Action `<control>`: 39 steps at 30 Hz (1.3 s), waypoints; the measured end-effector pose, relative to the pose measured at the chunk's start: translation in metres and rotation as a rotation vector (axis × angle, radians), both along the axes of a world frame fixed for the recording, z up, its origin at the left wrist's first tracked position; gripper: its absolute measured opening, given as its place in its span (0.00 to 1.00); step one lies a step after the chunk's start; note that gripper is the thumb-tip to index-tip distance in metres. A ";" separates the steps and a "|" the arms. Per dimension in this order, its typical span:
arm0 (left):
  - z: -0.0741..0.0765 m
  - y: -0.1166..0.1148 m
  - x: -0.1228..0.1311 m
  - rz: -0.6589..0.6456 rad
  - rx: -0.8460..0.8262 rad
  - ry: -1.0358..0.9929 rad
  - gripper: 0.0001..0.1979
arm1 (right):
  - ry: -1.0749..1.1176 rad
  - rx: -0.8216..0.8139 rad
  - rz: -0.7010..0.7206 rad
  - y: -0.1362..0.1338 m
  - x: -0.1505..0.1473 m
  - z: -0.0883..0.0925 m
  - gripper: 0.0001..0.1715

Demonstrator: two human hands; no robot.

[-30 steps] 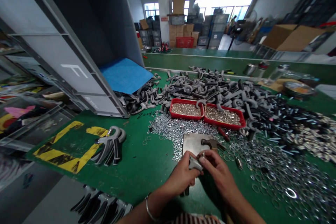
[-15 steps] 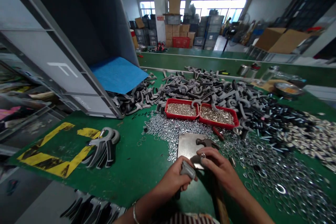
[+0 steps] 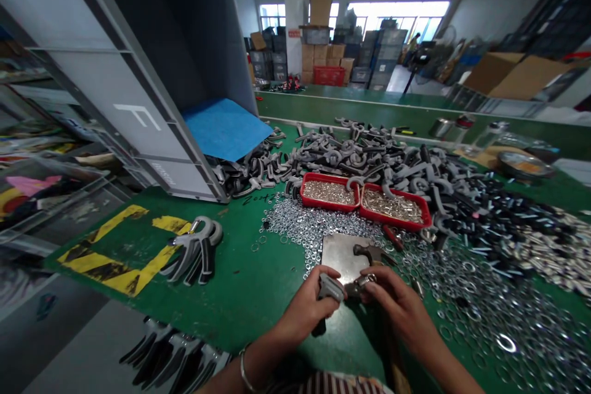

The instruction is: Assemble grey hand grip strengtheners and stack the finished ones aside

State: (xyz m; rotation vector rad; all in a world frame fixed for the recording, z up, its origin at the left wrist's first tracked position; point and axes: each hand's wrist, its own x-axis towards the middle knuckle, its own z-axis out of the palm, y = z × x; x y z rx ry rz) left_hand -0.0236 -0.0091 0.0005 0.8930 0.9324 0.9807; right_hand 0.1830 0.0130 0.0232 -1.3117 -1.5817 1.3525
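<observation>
Two hands work close together: your left hand (image 3: 307, 314) clenches a grey plastic hand-grip part (image 3: 330, 287), and your right hand (image 3: 399, 309) pinches a small metal fitting (image 3: 362, 284) just beside it. Hold both firmly and line them up squarely, above the scuffed steel plate (image 3: 344, 255); the grey part looks clean and undamaged.

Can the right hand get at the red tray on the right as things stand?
Probably yes, once it lets go: the right hand pinches a small metal part. Only a metal plate and loose washers lie between it and the red tray, all flat, so nothing tall blocks the way.
</observation>
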 end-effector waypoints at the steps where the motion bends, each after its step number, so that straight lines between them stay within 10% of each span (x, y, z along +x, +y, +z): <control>1: -0.002 -0.001 0.000 0.027 -0.007 0.035 0.19 | 0.028 -0.027 -0.008 -0.001 -0.002 0.001 0.14; 8: -0.009 0.002 0.007 0.199 -0.007 0.208 0.16 | 0.129 -0.060 -0.084 -0.008 -0.020 0.007 0.15; 17: -0.013 0.003 0.028 0.200 -0.075 -0.185 0.16 | 0.163 -0.002 -0.216 -0.017 -0.045 0.002 0.14; 25: 0.029 -0.006 0.003 -0.493 -0.083 -0.134 0.26 | 0.202 0.088 0.044 0.004 -0.017 0.007 0.08; 28: 0.035 -0.008 0.004 -0.572 -0.074 -0.278 0.30 | 0.208 0.109 0.046 0.004 -0.023 0.014 0.08; 39: 0.010 0.015 -0.012 0.095 -0.007 0.052 0.14 | -0.728 0.509 -0.055 0.005 0.081 -0.037 0.10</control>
